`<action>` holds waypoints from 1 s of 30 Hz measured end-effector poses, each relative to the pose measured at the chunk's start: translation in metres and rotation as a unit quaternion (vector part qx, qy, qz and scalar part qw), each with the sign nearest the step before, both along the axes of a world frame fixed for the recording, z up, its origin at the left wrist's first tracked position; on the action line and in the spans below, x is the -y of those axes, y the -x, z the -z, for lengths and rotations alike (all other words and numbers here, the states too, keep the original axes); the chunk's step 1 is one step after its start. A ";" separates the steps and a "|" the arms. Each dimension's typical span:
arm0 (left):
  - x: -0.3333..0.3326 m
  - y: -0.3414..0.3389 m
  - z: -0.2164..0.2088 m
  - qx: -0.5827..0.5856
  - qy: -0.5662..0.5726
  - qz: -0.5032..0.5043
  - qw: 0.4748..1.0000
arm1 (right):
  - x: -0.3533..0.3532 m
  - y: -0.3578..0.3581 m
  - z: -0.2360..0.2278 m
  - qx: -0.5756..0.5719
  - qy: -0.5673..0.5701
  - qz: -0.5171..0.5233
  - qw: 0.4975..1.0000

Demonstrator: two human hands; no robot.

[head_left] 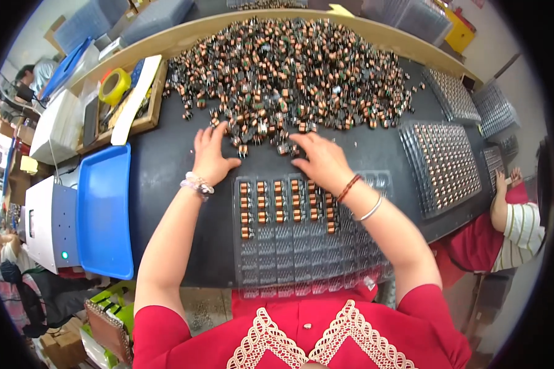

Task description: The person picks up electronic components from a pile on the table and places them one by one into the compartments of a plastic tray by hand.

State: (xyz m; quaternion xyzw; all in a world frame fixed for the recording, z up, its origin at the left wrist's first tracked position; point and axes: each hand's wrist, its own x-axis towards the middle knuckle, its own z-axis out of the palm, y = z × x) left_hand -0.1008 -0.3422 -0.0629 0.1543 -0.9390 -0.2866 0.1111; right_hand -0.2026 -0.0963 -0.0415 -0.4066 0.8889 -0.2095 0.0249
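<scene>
At twelve o'clock from the person's hands, a great heap of small copper-wound parts point(283, 74) spreads over the dark desk point(166, 178). On the nine o'clock side of the heap's near edge, the left hand point(210, 154) is loose, its fingers spread and thumb apart. Opposite, towards three o'clock, the right hand point(323, 161) curves beside a few strays; from where I stand I can't tell whether it pinches one.

A clear tray point(277, 252) lies at five o'clock, its far-left pockets filled with parts in columns, the nearer ones bare. Further off at three o'clock sits a stack of filled trays point(414, 178).

Good practice here, I'd judge, is drawing off just a few loose pieces, matching their direction to the seated ones, and keeping the right forearm point(400, 237) lifted so it knocks none askew.
</scene>
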 end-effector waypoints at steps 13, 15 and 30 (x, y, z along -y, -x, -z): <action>-0.051 0.047 -0.011 0.025 -0.196 0.041 0.979 | 0.033 0.019 0.011 0.310 0.168 0.085 0.932; -0.054 0.048 -0.015 0.066 -0.378 0.027 0.923 | 0.032 0.021 0.011 0.424 0.227 0.077 0.873; -0.096 -0.030 -0.060 0.045 -0.170 0.236 0.956 | -0.056 -0.044 -0.023 0.214 0.139 0.003 0.967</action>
